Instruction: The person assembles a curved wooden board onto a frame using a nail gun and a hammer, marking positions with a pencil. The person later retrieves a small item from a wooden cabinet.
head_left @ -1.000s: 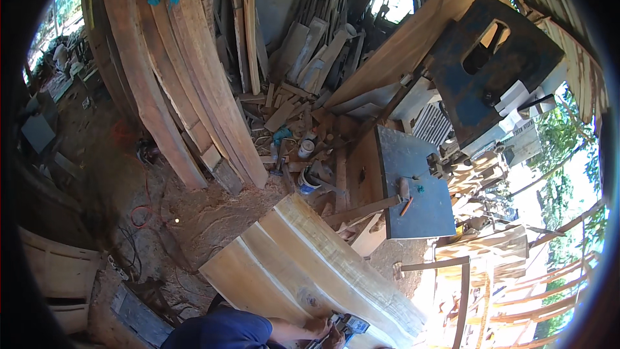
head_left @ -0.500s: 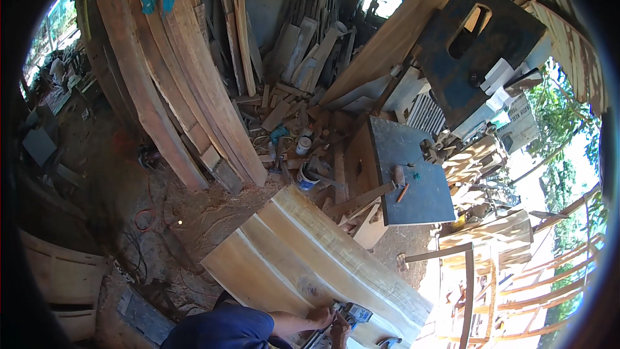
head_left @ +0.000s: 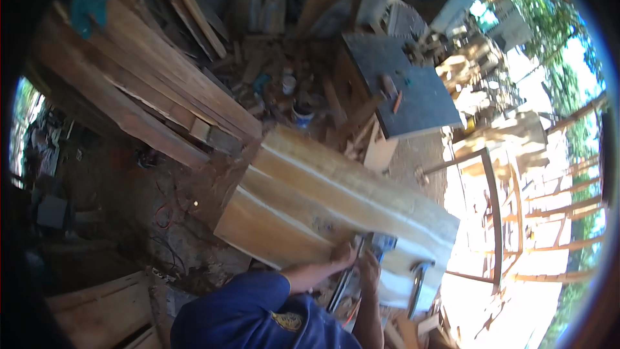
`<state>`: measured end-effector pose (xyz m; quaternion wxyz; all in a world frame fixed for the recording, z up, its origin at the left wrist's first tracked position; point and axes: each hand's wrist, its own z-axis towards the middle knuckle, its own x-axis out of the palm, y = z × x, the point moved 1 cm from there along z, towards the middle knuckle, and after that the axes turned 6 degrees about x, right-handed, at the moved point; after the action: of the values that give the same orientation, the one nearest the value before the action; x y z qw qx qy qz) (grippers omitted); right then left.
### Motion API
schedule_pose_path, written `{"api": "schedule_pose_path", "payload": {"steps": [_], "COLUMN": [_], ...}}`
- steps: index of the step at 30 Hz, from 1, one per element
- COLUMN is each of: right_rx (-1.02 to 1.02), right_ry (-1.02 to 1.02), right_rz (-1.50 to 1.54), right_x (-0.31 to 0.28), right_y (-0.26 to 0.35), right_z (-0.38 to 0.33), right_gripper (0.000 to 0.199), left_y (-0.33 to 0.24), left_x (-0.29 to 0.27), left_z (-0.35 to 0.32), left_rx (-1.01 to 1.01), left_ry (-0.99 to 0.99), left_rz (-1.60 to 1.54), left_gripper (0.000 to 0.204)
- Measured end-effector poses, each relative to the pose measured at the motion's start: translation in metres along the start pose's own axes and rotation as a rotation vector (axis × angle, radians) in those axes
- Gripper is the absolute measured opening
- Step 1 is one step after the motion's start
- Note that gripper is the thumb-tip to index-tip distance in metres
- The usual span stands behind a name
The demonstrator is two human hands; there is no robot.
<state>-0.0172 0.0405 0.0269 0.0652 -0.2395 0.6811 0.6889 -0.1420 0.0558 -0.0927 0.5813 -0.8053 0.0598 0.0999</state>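
A wide wooden panel (head_left: pixel 310 181) of several joined boards, with pale stripes along it, lies in front of me. At its near edge sits what looks like a bar clamp (head_left: pixel 383 242) with a blue-grey head, its metal bar pointing back towards me. My left hand (head_left: pixel 346 253) is closed on the left side of this clamp, the arm reaching over the panel's edge. My right hand (head_left: pixel 369 266) grips it close beside the left. Motion blur hides the exact finger positions. A second bar clamp (head_left: pixel 418 281) sits on the panel to the right, untouched.
Long planks (head_left: pixel 129 84) lean at the left, a teal cloth (head_left: pixel 89 8) over them. A dark-topped table (head_left: pixel 413 90) beyond the panel carries an orange stick-like thing (head_left: pixel 397 102). White tubs (head_left: pixel 302 115) and wood scraps litter the ground. A wooden frame (head_left: pixel 494 220) stands right; a drawer-like wooden piece (head_left: pixel 103 310) lies lower left.
The whole view has shifted, so the panel, arms and clamps sit higher in it. More of my blue shirt and the second clamp shows. Both hands stay on the same clamp.
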Motion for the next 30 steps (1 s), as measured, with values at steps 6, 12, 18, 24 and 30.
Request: {"api": "schedule_pose_path", "payload": {"steps": [6,12,18,24,30], "right_rx": [0.596,0.656,0.638,0.644,0.627], "right_ry": [-0.059,-0.163,-0.145,-0.192,-0.162], "right_rz": [0.461,0.661,0.663,0.567,0.501], "right_x": [0.008,-0.009,0.006,-0.001,0.005], "right_y": [0.021,0.017,0.021,0.024,0.032], "right_z": [0.000,-0.027,-0.019,-0.017,-0.007], "right_gripper": [0.047,0.048,0.042,0.036,0.036], "left_y": [0.013,0.028,0.065,-0.012,-0.022], "left_x": [0.002,0.038,0.012,-0.032,-0.041], "left_z": [0.001,0.002,0.008,-0.011,-0.015], "left_rx": [0.012,0.081,0.038,-0.087,-0.176], "left_ry": [-0.064,-0.026,-0.067,0.190,0.191], "left_rz": [0.017,0.194,0.199,-0.216,-0.439], "left_gripper": [0.066,0.066,0.069,0.066,0.051]}}
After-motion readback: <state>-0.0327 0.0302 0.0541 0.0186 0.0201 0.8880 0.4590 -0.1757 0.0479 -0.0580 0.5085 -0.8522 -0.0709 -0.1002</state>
